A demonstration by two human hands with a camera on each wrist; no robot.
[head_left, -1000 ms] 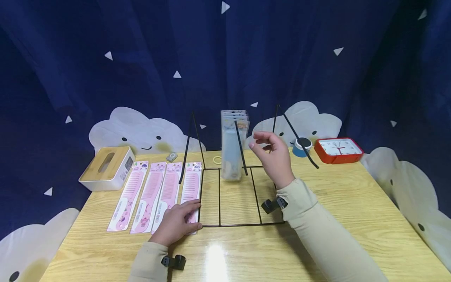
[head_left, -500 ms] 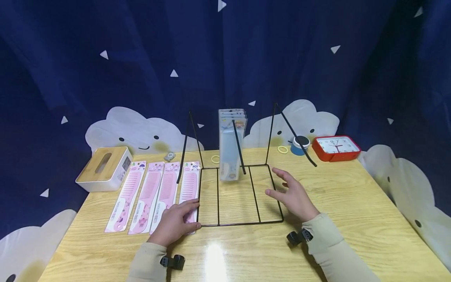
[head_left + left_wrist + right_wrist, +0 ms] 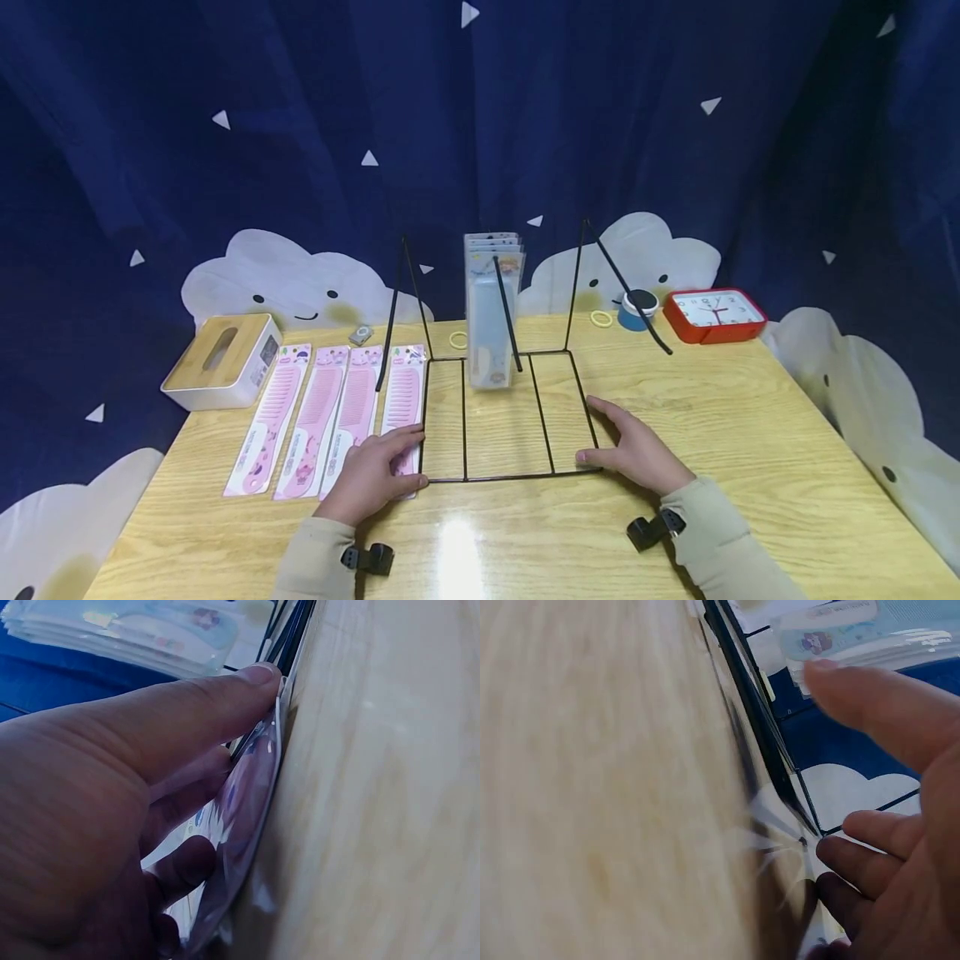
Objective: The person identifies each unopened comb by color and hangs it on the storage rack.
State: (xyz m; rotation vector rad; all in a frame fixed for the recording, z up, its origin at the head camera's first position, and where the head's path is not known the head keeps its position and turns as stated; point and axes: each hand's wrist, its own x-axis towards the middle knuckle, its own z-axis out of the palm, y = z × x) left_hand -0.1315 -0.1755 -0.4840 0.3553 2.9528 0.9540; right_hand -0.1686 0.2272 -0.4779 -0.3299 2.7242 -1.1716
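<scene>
- The left hand (image 3: 372,477) lay flat, grip released, on a pink comb pack (image 3: 402,408) beside the wire rack (image 3: 510,477), lower centre.
- The right hand (image 3: 637,454) rested with its grip released at the rack's lower right corner.

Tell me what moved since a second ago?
The right hand came down from beside the hanging blue combs and now rests on the table at the wire rack's near right corner. The left hand stayed on the nearest pink comb pack. The combs did not move.
</scene>
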